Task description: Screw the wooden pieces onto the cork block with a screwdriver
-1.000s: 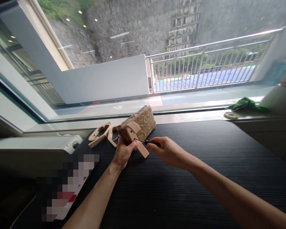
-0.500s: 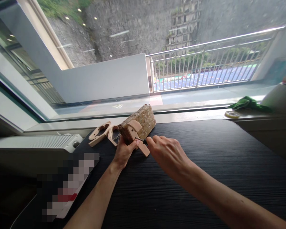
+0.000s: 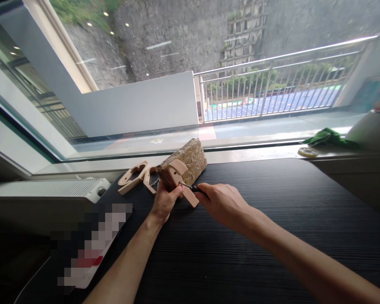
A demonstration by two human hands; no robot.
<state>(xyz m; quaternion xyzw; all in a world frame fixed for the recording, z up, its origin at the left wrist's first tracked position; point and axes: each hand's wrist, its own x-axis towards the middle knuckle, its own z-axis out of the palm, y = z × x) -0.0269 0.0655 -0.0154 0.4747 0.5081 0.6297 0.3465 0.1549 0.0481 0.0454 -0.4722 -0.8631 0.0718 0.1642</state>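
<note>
I see the left hand (image 3: pixel 164 202) curled round a pale curved wooden piece (image 3: pixel 176 174), thumb on its face, in front of a rough speckled block (image 3: pixel 194 159) near the far edge of the black table (image 3: pixel 256 181). The right hand (image 3: pixel 221 199) is closed around a dark-handled screwdriver (image 3: pixel 195 188), its shaft reaching the piece; I cannot quite make out the tip. Other wooden pieces (image 3: pixel 131 184) lie by the table's far left corner.
</note>
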